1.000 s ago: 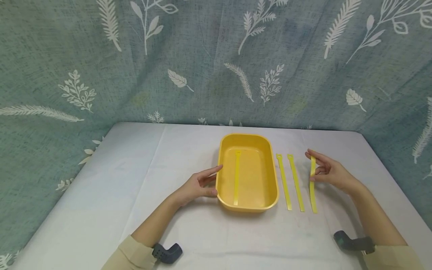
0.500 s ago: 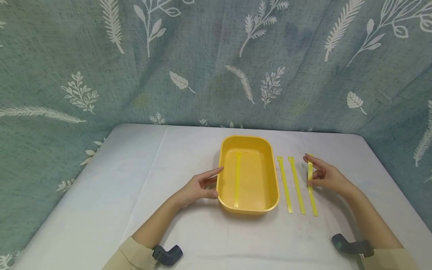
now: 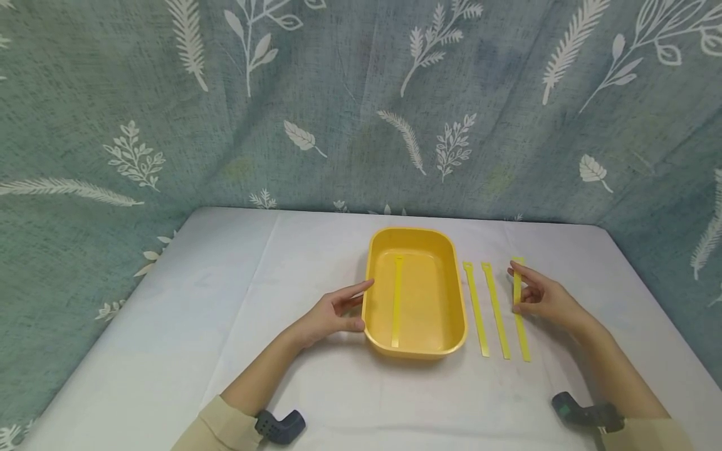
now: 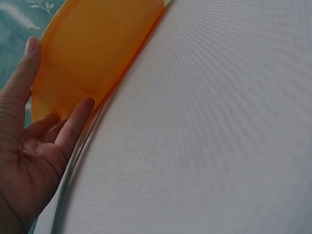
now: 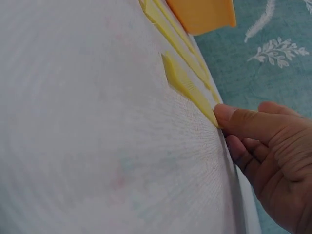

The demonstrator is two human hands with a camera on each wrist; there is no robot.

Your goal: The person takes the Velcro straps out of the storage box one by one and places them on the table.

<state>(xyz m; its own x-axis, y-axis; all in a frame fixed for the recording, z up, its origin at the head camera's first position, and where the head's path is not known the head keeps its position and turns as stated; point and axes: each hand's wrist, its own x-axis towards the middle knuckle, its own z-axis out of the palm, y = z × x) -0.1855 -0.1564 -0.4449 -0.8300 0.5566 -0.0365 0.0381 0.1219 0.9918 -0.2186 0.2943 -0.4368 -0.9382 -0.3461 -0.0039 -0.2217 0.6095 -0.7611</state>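
At the left side of a yellow tray (image 3: 431, 294), my left hand (image 3: 333, 316) rests its fingertips and thumb against the rim and outer wall. In the left wrist view, its extended fingers (image 4: 73, 126) touch the orange-looking wall. One flat yellow strip (image 3: 397, 300) lies lengthwise inside the tray. To the right of the tray, my right hand (image 3: 544, 297) holds another yellow strip (image 3: 522, 338) between thumb and fingers, index finger near its wide far end. The right wrist view shows the thumb (image 5: 226, 113) at this strip's edge, while the other fingers are curled below.
Two more yellow strips, a left one (image 3: 476, 310) and a right one (image 3: 496, 310), lie roughly parallel between tray and right hand, with a slotted wide end at the back. A white cloth (image 3: 316, 388) covers the table. Behind hangs a green leaf-patterned curtain (image 3: 350, 125).
My right hand has shifted slightly left and toward me with its strip, which was bowed and now lies straighter beside the other two. The left hand keeps its place at the tray.
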